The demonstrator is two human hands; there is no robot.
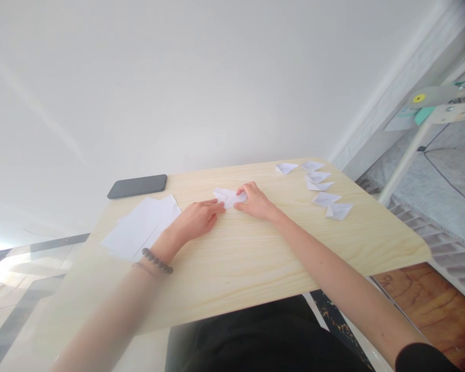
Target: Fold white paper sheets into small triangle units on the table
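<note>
One paper (227, 197) lies lengthwise left to right, right end pinched in my right hand (256, 202), near edge touching my left hand (197, 219), whose grip I can't tell.

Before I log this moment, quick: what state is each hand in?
Left hand: fingers on the near left edge of the folded white paper; whether it grips cannot be told.
Right hand: closed, holding the paper's right end.
</note>
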